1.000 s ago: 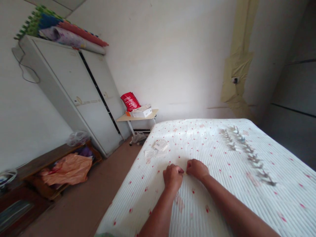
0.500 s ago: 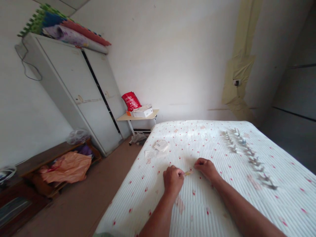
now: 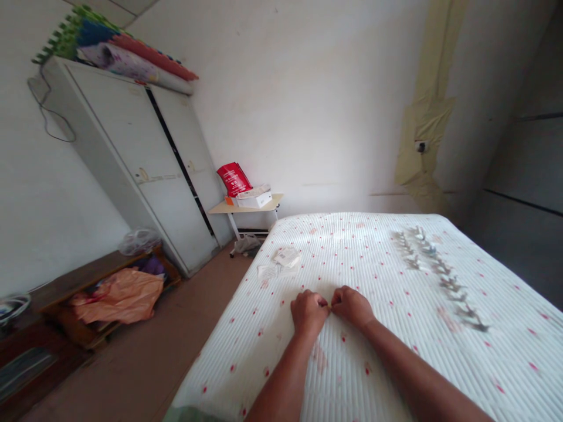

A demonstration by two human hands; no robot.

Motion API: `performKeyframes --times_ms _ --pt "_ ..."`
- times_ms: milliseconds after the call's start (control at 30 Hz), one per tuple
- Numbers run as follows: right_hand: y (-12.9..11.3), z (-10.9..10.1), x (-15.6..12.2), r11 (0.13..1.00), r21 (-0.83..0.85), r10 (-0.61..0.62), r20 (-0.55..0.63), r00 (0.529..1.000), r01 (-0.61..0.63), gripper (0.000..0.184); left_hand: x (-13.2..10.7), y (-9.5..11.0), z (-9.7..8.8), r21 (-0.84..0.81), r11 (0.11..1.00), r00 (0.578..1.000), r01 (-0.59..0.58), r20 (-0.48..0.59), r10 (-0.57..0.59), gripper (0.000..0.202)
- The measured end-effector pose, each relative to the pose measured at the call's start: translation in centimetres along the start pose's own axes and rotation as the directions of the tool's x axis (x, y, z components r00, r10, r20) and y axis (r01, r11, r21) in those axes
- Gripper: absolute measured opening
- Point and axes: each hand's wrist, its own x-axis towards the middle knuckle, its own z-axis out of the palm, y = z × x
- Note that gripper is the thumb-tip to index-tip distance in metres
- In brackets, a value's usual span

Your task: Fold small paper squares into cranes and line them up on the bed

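Both hands are curled into loose fists. The left hand (image 3: 308, 310) and the right hand (image 3: 352, 305) meet thumb-tip to thumb-tip, with the fingers pressed together at that one spot. Whatever is nipped there is too small and too hidden to make out. Both hands and wrists rest on the white bed cover (image 3: 396, 275) with its red flecks, probably to steady the fingers for close work.

Just beyond the grip and a little to its left lie a few flat paper packets (image 3: 285, 258), within easy reach. Off to the right, well apart, a row of small grey pieces (image 3: 440, 272) runs in an orderly line along the cover. Farther out, past the bed's far left corner, stands a small table (image 3: 246, 208) with a red bag (image 3: 233, 179) on it.
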Motion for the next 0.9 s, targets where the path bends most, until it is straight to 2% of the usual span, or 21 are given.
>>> performKeyframes --times_ms 133,467,633,767,900 --pt "0.6 -0.2 0.8 1.000 0.009 0.010 0.042 0.999 -0.011 0.012 0.3 -0.1 0.0 -0.030 0.999 0.999 0.013 0.030 -0.012 0.011" --pt "2.0 -0.8 1.4 0.998 0.053 -0.039 0.054 0.998 0.037 0.014 0.3 -1.1 0.6 -0.096 0.994 0.999 -0.046 0.008 0.047 0.015" --pt "2.6 -1.2 0.8 0.981 0.147 -0.130 0.035 0.991 0.124 0.022 -0.3 -1.4 0.8 -0.129 0.985 0.992 -0.118 -0.070 0.109 0.021" --pt "2.1 -0.8 0.1 0.977 0.134 -0.166 -0.006 0.986 0.165 0.019 -0.7 -1.2 0.8 -0.164 0.975 0.986 -0.148 -0.102 0.133 0.013" --pt "1.6 -0.6 -0.5 0.977 0.094 -0.192 -0.014 0.981 0.192 0.014 -0.6 -1.0 0.9 -0.195 0.975 0.987 -0.101 -0.139 0.074 0.018"
